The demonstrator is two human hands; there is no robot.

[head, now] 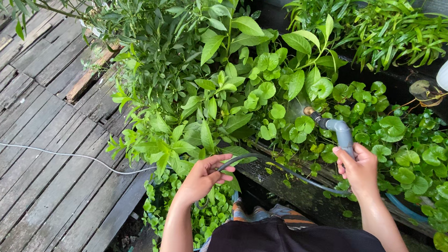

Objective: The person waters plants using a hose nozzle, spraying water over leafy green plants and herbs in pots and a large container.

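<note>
My right hand (360, 171) gripped the spraying nozzle (335, 128), aimed toward ten o'clock at the plants (269, 92); left fingers (220, 165) curled round the hose (284, 172). Watering looked unfinished.

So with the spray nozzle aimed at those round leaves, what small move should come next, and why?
Probably sweep the nozzle slightly sideways: the right hand points it at one leaf patch, and the left hand holds the dark hose loosely, leaving slack.
</note>
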